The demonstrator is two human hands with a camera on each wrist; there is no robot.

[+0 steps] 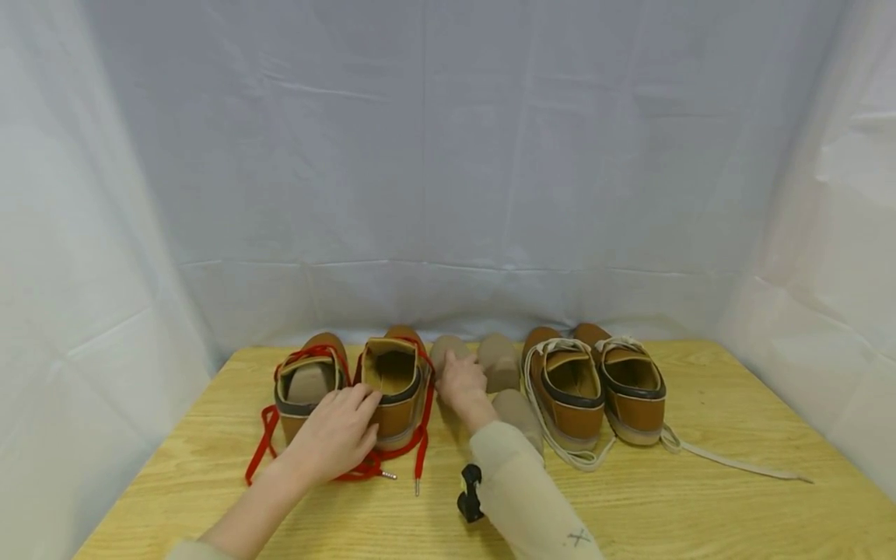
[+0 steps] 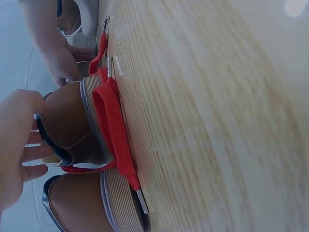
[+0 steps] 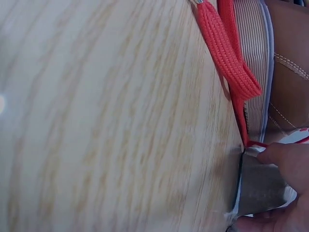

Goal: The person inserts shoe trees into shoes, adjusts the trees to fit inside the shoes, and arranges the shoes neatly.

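The red-laced shoe (image 1: 393, 389) with the open mouth stands on the tabletop (image 1: 630, 505) with its heel toward the person and its toe toward the white backdrop (image 1: 448, 155), so its long axis runs straight away from the body; this shoe serves as the landmark. The left hand (image 1: 336, 432) lies on its heel, fingers nearly straight and spread across the collar, touching rather than gripping; the left wrist view shows the same relaxed fingers (image 2: 29, 154) against the brown heel. Just left of the shoe stands its mate (image 1: 308, 385), which has a grey-brown insert in its mouth. Just right of the shoe, the right hand (image 1: 462, 385) grips a grey-brown shoe insert (image 1: 448, 350), fingers curled over it; the right wrist view shows thumb and fingers pinching its grey body (image 3: 260, 186) close beside the striped sole. The insert lies parallel to the shoe, and the right hand is the nearer one to the shoe's open mouth. The loose red laces (image 1: 378, 467) trail onto the tabletop in front of the heel. Further right lie two more inserts (image 1: 500, 362) and, beyond them, a pair with cream laces (image 1: 595, 381).
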